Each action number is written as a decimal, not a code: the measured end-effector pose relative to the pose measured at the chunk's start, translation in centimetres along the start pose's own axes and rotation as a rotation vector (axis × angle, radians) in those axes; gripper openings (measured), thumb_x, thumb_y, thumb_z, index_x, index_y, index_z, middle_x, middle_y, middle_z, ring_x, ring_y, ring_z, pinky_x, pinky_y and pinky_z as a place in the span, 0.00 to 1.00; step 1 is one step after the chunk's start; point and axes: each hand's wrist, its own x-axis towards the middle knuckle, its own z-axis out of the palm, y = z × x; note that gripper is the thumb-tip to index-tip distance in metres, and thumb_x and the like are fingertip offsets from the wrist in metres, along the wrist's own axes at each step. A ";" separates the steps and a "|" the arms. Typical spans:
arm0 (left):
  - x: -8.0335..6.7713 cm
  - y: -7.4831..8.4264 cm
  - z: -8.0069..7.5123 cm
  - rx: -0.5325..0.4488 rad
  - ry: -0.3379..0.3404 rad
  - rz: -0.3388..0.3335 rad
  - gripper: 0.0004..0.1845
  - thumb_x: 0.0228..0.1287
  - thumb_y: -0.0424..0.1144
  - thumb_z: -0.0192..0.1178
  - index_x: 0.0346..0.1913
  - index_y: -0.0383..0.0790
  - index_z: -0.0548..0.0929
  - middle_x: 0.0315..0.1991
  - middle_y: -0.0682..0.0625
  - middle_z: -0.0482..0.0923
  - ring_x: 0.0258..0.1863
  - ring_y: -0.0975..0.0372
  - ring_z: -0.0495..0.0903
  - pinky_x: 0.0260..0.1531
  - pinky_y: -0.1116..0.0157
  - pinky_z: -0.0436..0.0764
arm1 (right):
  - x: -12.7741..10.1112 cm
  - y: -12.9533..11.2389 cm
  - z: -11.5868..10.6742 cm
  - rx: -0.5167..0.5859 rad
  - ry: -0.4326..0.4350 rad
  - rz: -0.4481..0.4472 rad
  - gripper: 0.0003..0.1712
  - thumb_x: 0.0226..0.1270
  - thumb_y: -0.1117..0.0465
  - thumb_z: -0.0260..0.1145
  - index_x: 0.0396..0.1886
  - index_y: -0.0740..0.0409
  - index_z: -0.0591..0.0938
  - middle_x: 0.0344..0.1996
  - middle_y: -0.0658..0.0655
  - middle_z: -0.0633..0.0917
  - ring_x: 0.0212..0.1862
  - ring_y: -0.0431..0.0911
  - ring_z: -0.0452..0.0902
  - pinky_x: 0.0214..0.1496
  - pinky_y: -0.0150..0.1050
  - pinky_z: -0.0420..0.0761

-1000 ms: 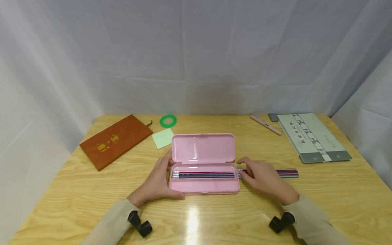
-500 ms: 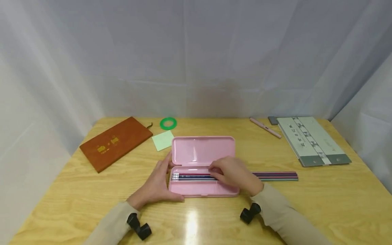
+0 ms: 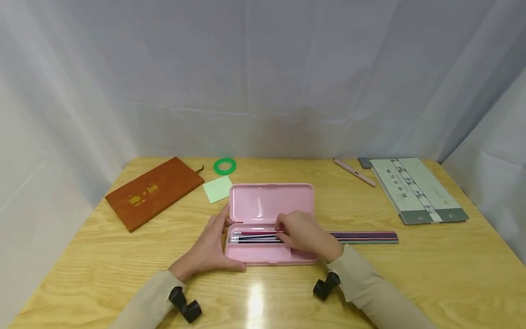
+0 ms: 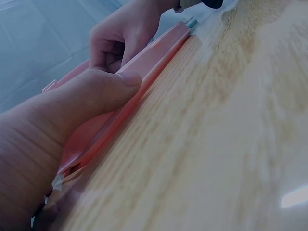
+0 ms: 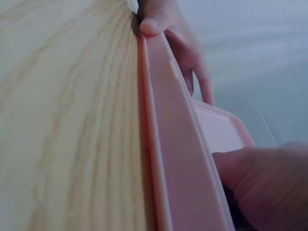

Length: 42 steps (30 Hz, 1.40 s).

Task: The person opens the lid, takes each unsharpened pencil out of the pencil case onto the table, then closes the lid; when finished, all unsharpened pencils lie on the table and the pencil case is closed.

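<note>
A pink pencil case [image 3: 258,254] lies with its lid [image 3: 271,201] tipped back, several pencils [image 3: 256,240] in its long rear compartment. My left hand [image 3: 208,249] holds the case's left end, thumb along the front edge and fingers toward the hinge. In the left wrist view that thumb [image 4: 103,89] rests on the pink wall. Over the right half of the case, my right hand [image 3: 306,233] reaches in with curled fingers and pinches a pencil that slants across the others; its fingertips are hidden in the head view. More pencils [image 3: 365,237] lie on the table to the right.
A brown notebook [image 3: 154,194], a green tape ring [image 3: 224,166] and pale green sticky notes [image 3: 218,188] lie at the back left. Back right are a pink pen [image 3: 354,172], a small grey block [image 3: 364,163] and a grey-green notebook [image 3: 419,192]. White cloth surrounds the table [image 3: 123,265].
My right hand has moved left from the pencils beside the case to inside it. The pencils in the case have shifted, one now lying aslant. My left hand has stayed in place.
</note>
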 end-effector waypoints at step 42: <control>0.0 -0.1 -0.1 0.023 -0.006 0.005 0.81 0.18 0.60 0.83 0.78 0.54 0.39 0.53 0.54 0.69 0.53 0.61 0.66 0.54 0.54 0.72 | -16.2 8.7 -3.8 0.135 0.199 0.243 0.10 0.56 0.67 0.71 0.34 0.51 0.79 0.16 0.36 0.66 0.19 0.27 0.57 0.21 0.28 0.63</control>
